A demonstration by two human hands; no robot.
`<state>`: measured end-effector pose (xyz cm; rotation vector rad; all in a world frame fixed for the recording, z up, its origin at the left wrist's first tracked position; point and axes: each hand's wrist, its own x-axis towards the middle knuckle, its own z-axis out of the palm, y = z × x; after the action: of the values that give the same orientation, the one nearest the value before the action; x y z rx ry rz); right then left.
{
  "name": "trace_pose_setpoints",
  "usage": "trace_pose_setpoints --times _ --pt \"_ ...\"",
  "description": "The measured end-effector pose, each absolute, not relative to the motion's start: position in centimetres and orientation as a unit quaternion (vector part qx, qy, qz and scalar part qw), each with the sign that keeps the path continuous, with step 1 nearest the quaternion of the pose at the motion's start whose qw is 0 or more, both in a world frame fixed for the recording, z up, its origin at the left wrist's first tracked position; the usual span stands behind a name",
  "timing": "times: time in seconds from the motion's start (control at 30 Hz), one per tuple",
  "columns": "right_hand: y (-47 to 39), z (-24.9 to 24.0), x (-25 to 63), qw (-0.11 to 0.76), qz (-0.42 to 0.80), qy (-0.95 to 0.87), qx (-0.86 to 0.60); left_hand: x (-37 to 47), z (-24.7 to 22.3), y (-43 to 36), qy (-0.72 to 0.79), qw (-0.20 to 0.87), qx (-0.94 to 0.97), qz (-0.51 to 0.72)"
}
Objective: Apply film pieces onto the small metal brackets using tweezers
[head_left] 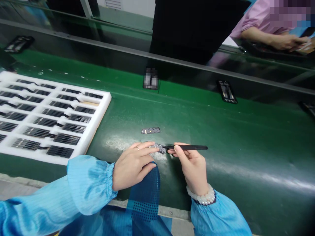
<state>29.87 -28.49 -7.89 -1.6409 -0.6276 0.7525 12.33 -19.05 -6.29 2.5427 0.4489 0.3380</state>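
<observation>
A small dark circuit board lies on the green mat, partly covered by the fingertips of my left hand. The fingers of this hand are apart and rest on the board's left part, with a ring on one of them. My right hand is closed in a pinch around black tweezers, whose tips point left and touch or nearly touch the board. Just above lies a second narrow board, flat on the mat and touched by neither hand.
A white foam tray with rows of black flex parts stands at the left. Phone-like frames lie along the far strip under a dark rail. Beyond the rail, at the upper right, a person's hands hold something.
</observation>
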Motion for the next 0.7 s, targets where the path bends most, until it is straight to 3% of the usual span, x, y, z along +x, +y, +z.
trace_pose_setpoints --times 0.7 --pt "-28.62 -7.90 29.82 0.571 0.311 -0.274 -0.709 12.33 -6.22 -19.05 0.168 0.270 0.940 0.126"
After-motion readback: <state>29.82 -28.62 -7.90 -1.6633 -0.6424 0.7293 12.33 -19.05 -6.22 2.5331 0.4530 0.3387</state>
